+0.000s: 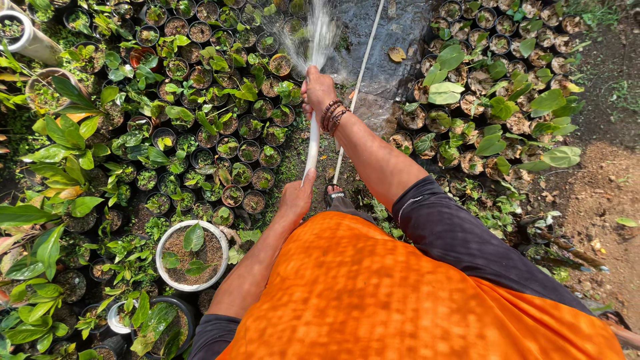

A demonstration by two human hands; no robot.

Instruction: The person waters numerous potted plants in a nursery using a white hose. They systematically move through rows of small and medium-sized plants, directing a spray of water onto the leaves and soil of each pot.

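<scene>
Rows of potted seedlings (pixel 200 133) fill the left and top of the frame, and mid-frame the white hose (pixel 312 143) sprays upward, right hand (pixel 318 90) clamped at its tip, left hand (pixel 295 198) closed lower down.

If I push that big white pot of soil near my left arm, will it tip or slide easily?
Probably not. The white pot looks wide, low and filled with soil, so likely heavy and stable. Small black pots crowd it, so a push may knock them instead.
</scene>
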